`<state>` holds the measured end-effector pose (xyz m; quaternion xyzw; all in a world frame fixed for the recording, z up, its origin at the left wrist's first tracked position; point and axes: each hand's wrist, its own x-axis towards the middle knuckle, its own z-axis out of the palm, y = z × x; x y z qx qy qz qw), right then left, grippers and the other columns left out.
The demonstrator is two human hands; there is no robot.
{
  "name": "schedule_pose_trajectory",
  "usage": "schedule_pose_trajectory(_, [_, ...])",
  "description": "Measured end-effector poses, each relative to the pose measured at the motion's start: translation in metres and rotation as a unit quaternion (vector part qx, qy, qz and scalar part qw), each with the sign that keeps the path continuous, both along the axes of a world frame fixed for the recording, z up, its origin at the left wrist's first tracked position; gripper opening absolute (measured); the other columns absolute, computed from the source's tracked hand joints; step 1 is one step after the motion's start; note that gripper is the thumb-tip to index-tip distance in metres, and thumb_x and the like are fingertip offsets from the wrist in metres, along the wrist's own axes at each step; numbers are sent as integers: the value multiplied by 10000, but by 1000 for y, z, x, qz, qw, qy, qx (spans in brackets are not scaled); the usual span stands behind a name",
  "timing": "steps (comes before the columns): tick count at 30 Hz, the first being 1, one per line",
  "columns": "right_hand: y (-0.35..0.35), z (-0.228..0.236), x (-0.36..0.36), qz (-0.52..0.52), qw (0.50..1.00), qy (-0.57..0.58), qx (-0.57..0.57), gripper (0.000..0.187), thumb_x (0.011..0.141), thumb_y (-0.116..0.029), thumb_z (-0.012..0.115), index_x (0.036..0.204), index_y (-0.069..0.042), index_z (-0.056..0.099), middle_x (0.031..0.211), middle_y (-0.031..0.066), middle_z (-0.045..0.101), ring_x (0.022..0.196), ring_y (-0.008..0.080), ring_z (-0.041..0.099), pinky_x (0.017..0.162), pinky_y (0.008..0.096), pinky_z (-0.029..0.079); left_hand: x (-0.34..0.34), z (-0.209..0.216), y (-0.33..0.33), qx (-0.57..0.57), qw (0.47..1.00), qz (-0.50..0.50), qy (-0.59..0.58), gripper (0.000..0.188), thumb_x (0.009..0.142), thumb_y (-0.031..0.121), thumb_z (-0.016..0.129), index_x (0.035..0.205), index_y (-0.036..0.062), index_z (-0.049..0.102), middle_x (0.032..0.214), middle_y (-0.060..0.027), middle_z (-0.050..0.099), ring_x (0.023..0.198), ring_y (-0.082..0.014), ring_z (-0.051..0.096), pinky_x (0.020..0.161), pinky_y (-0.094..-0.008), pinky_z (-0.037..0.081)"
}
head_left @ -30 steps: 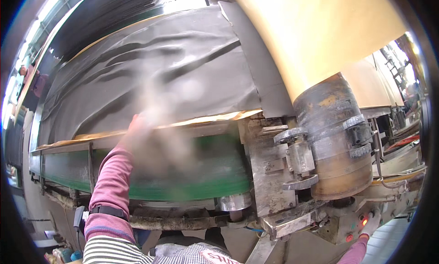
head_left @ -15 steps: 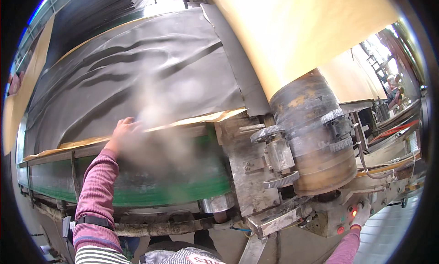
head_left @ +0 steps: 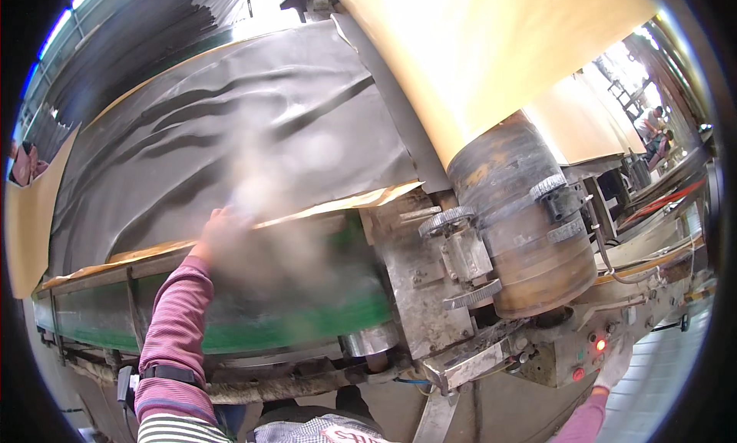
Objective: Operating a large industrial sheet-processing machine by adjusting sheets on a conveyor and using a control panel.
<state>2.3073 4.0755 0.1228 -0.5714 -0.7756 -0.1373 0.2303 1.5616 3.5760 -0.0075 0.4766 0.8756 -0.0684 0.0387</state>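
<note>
My left hand [head_left: 217, 232] is at the near edge of a wide, wrinkled dark grey sheet [head_left: 184, 155], beside the strip of tan paper [head_left: 338, 203] that shows under it. A pale blur over the middle of the picture hides part of its fingers, so their grip cannot be made out. My right hand [head_left: 616, 366], in something pale, is at the right end of a metal control panel [head_left: 546, 361]. A lit red button [head_left: 601, 345] and a second red button [head_left: 578, 375] are next to it. Its fingers are hard to make out.
A green belt [head_left: 292, 328] runs below the sheet. Toothed gears [head_left: 447, 222] and a large worn roller [head_left: 537, 251] stand right of it, with tan paper [head_left: 491, 51] rising above. Another tan sheet [head_left: 31, 228] hangs at far left. People [head_left: 652, 128] are in the right background.
My right hand has drawn slightly away from the lit button, which shows more plainly now. My left hand stays at the sheet's edge. The whole view has shifted a little.
</note>
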Motion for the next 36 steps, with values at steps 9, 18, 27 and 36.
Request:
schedule_pose_trajectory(9, [-232,-91,79,-144,975,114,-128,214,886,-149,527,947,52,571,908,170,609,844,271,561,807,368,451,-3,11,19,63,989,80,-110,371,891,474,454,1136,272,645,1355,-107,434,1241,-372,343,1018,-508,293])
schedule_pose_trajectory(18, [-455,-116,5,-178,898,9,-401,346,808,-337,536,915,-36,668,927,202,650,923,355,602,832,409,460,-45,-24,16,67,975,-57,-202,426,919,500,389,1258,287,534,1453,-67,311,1361,-398,159,1041,-627,185])
schedule_pose_trajectory(27, [-464,-112,-86,-282,764,230,-533,155,779,-182,573,783,-41,638,540,56,544,432,180,535,383,313,411,-58,-24,27,14,967,-87,-237,474,922,527,371,1283,257,519,1463,-39,307,1375,-406,96,1011,-690,139])
schedule_pose_trajectory(36, [-451,-85,-140,-173,849,-92,-491,337,771,-329,532,785,-17,659,766,200,633,756,373,606,690,432,480,-45,-23,46,50,952,-95,-285,508,917,543,367,1297,236,507,1469,-27,303,1377,-422,54,994,-719,86])
